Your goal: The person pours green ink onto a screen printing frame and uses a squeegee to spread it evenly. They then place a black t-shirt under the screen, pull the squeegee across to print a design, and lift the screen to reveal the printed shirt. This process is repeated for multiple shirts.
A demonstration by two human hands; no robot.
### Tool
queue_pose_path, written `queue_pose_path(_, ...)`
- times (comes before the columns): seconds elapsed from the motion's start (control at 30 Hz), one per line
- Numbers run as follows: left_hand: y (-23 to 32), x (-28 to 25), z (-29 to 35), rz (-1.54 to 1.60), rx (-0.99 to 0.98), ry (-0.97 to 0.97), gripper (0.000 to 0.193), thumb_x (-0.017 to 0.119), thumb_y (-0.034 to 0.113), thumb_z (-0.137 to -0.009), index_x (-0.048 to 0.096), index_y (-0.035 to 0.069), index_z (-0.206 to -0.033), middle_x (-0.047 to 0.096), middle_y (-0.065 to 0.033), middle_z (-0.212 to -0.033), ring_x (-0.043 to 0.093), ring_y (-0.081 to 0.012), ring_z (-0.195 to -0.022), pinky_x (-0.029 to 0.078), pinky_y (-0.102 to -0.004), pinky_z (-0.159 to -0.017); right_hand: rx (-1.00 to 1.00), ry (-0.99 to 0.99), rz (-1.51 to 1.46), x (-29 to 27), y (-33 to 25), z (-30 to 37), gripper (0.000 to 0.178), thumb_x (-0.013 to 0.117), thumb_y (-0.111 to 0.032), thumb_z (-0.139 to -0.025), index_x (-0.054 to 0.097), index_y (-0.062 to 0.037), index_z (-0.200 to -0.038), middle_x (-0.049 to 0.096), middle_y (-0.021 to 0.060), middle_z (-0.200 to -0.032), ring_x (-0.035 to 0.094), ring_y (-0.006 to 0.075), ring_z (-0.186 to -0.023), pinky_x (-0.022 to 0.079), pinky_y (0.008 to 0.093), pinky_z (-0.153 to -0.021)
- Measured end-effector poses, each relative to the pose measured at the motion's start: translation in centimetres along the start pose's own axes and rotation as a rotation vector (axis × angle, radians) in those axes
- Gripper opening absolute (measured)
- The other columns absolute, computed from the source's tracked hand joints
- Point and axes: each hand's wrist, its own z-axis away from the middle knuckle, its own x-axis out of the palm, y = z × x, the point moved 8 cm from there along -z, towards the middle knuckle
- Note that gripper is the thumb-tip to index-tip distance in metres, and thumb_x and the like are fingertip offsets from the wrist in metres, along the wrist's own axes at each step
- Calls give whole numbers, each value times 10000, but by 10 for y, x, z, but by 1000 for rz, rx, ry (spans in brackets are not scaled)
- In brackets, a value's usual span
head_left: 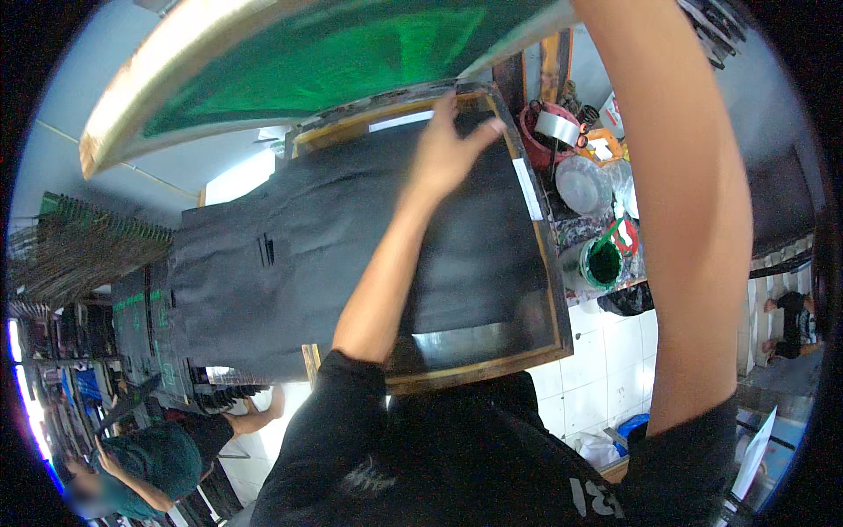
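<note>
My left hand [450, 149] reaches across a black sheet [342, 237], slightly blurred, fingers stretched toward the far edge and thumb held apart. It is over or on the sheet near its far right corner; firm contact I cannot tell. The sheet, maybe cloth, lies wrinkled on a wood-edged board [555, 303] and hangs past its left side. Above it, a pale wooden screen frame [123, 110] with green-stained mesh [351, 66] is tilted up. My right forearm [685, 202] rises along the right toward the frame's edge; its hand is beyond the top of the picture.
Right of the board, a side table holds an open tub of green paint [603, 263], a clear round lid [583, 186], a red basin [533, 132] and a tape roll [558, 126]. Another person [158, 461] is at the lower left, near racks [88, 255].
</note>
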Motion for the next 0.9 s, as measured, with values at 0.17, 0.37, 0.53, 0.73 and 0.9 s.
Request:
queue_pose_path(0.17, 49, -131, 176, 807, 252, 213, 513, 723, 315, -950, 569, -62, -1262, 698, -239, -1172, 683, -316, -1109, 527, -455, -996, -202, 137, -25, 42, -17, 123, 291, 683, -368, -931, 728, -81, -934, 687, 166, -800, 661, 373, -699, 517, 447, -637)
queue_pose_path(0.37, -57, -77, 344, 726, -571, 93, 220, 648, 148, -1000, 707, -63, -973, 749, -205, -855, 719, -245, -661, 599, -373, -714, -72, -189, -326, 125, -9, 258, 358, 821, -354, -817, 645, -42, -802, 619, 136, -722, 629, 347, -668, 462, 440, -583)
queue_pose_path(0.53, -97, -54, 368, 626, -763, 2, 272, 671, 197, -992, 706, -59, -906, 740, -171, -832, 703, -202, -630, 573, -318, -659, -55, -495, -311, 177, -1, 314, 362, 823, -352, -806, 633, -44, -790, 607, 127, -711, 625, 345, -665, 458, 439, -580)
queue_pose_path(0.73, -97, -54, 370, 688, -810, 3, 288, 692, 207, -981, 702, -46, -844, 706, -129, -754, 675, -184, -592, 555, -310, -620, -170, -401, -255, 194, -6, 327, 367, 789, -354, -837, 583, -59, -762, 599, 107, -713, 639, 336, -693, 477, 448, -586)
queue_pose_path(0.9, -106, -52, 374, 717, -807, -25, 237, 692, 177, -977, 704, -40, -881, 697, -128, -758, 662, -178, -583, 556, -310, -578, -308, -326, -243, 255, 28, 266, 358, 770, -357, -857, 587, -61, -772, 603, 115, -721, 642, 336, -706, 489, 451, -607)
